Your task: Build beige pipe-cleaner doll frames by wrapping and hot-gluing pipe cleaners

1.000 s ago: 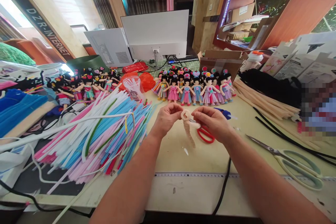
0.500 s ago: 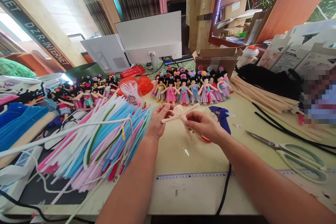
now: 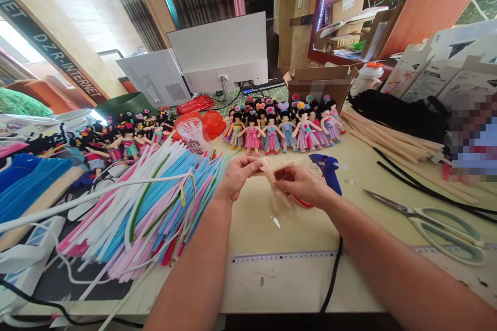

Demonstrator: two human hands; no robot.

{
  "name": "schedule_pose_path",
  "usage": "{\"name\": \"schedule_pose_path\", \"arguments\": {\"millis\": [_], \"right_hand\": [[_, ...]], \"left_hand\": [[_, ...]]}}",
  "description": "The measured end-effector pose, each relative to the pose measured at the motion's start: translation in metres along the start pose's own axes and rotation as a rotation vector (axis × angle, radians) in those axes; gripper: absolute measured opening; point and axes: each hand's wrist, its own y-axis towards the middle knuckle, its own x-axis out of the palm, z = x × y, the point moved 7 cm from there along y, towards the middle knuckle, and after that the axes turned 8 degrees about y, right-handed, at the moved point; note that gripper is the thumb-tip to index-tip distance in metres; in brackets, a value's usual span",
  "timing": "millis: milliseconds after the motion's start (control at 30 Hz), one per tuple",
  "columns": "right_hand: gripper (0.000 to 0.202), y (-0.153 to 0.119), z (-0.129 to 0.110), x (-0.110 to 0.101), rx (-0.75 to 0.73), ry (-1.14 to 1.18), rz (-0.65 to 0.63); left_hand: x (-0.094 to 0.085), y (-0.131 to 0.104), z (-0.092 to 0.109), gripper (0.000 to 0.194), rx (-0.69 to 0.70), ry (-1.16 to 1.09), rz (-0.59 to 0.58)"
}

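Note:
Between my hands hangs a cream pipe-cleaner doll body point(image 3: 273, 186) with a round head, arms and two dangling legs, slightly blurred. My left hand point(image 3: 236, 176) pinches it near the head and one arm. With thumb and fingers, my right hand point(image 3: 297, 182) grips the other side of the body. Just beyond the right hand lies a blue glue gun point(image 3: 328, 171), its black cord running to the table's front edge. Behind the hands stand several finished dolls point(image 3: 285, 126) in colourful skirts.
A heap of coloured pipe cleaners point(image 3: 155, 207) covers the left side. Scissors point(image 3: 430, 227) lie at the right, near a ruler strip point(image 3: 283, 256). Cream pipe cleaners point(image 3: 396, 134) and a black bundle point(image 3: 399, 114) are farther back. A monitor point(image 3: 221, 49) stands behind the dolls.
My left hand has shifted from the end of the doll's arm in toward its head. The doll body has turned a little, and its legs now hang apart.

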Motion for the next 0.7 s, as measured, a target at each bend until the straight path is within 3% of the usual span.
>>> {"name": "schedule_pose_path", "arguments": {"millis": [167, 500, 700], "right_hand": [[0.023, 0.003, 0.002, -0.018, 0.005, 0.295, 0.095], [0.026, 0.000, 0.001, -0.002, 0.099, 0.519, -0.076], [0.037, -0.002, 0.000, -0.003, 0.084, 0.537, -0.067]], "left_hand": [[0.005, 0.001, -0.006, 0.036, -0.009, -0.005, -0.025], [0.022, -0.005, -0.010, 0.037, -0.052, -0.027, -0.116], [0.027, -0.012, -0.019, 0.037, -0.194, -0.117, -0.315]]}}
